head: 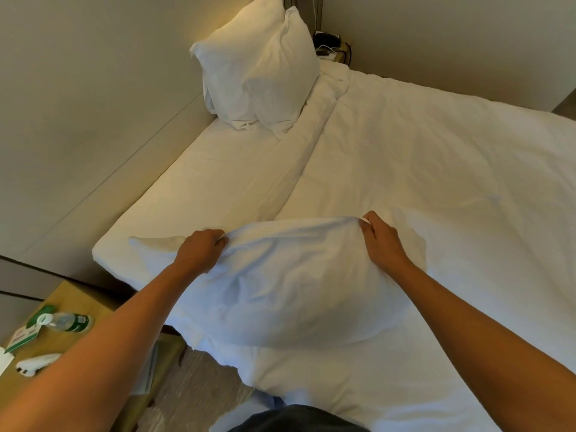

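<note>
Left hand point(199, 249) and right hand point(381, 240) pinch pillow point(290, 285) top edge | risk: case slips, pillow drops off bed point(436, 151) edge.

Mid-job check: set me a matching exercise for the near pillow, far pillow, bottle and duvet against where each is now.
Things:
1. near pillow
2. far pillow
3. bottle
4. duvet

Places:
A. on the side table
B. propped upright at the head of the bed
C. spread over the bed
D. gripped at its top edge by the left hand and right hand

Pairs: 1-D, 2-B, 3-A, 4-C
</note>
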Motion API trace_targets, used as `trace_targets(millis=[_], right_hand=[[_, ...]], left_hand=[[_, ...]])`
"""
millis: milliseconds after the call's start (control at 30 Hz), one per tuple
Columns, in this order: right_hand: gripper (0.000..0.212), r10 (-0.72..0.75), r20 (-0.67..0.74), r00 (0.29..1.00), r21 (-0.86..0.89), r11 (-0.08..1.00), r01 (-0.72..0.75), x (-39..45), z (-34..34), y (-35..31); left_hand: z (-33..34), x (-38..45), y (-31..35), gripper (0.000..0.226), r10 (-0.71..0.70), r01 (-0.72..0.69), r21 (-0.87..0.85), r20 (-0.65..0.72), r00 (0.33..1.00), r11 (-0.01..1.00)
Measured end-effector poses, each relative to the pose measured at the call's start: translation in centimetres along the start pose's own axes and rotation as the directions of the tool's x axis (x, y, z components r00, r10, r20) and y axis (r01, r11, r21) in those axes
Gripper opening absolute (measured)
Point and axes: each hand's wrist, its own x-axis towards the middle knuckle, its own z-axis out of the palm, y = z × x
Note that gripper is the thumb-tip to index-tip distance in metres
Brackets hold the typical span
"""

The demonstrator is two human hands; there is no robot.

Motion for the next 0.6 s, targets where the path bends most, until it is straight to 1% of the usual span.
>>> trace_targets(millis=[67,133,233,300,400,467,533,600], right_hand=[[0.031,-0.022,0.068,0.997,0.011,1.0,0.021,-0.1,-0.1,0.4],[0.033,-0.053,0.109,0.993,-0.029,0.998,0.057,-0.3,-0.4,0.6],[0.036,-0.086,0.111,0.99,-0.199,0.974,0.107,-0.2,-1.7,0.5],[0.036,-0.117,0.059,0.991,-0.269,0.954,0.128,-0.1,-2.7,0.2],[0.042,-0.205,-0.076,0.976,-0.278,0.944,0.177,-0.2,-3.9,-0.4],[0.043,-0.227,-0.141,0.964,-0.258,0.948,0.186,-0.4,-4.1,-0.9],[0.042,-0.208,-0.163,0.964,-0.198,0.964,0.174,-0.6,-3.9,-1.4],[0.041,-0.182,-0.174,0.968,-0.131,0.978,0.16,-0.6,-3.8,-2.0]], left_hand=[[0.2,-0.8,-0.1,0.04,-0.015,0.015,0.004,0.025,1.0,1.0],[0.4,-1.6,-0.3,0.039,-0.036,0.036,-0.002,0.032,0.999,0.999],[0.5,-2.3,-0.1,0.038,-0.04,0.04,-0.012,-0.002,0.999,0.999],[0.4,-2.5,0.2,0.036,-0.025,0.024,-0.024,-0.043,0.999,0.999],[-0.4,-2.7,0.9,0.036,-0.01,0.005,-0.045,-0.11,0.994,0.999],[-1.4,-2.6,1.1,0.035,0.001,-0.008,-0.04,-0.18,0.984,0.999],[-2.4,-2.7,1.2,0.032,0.008,-0.019,-0.044,-0.24,0.971,0.999],[-3.2,-3.0,1.3,0.029,0.015,-0.03,-0.052,-0.267,0.964,0.998]])
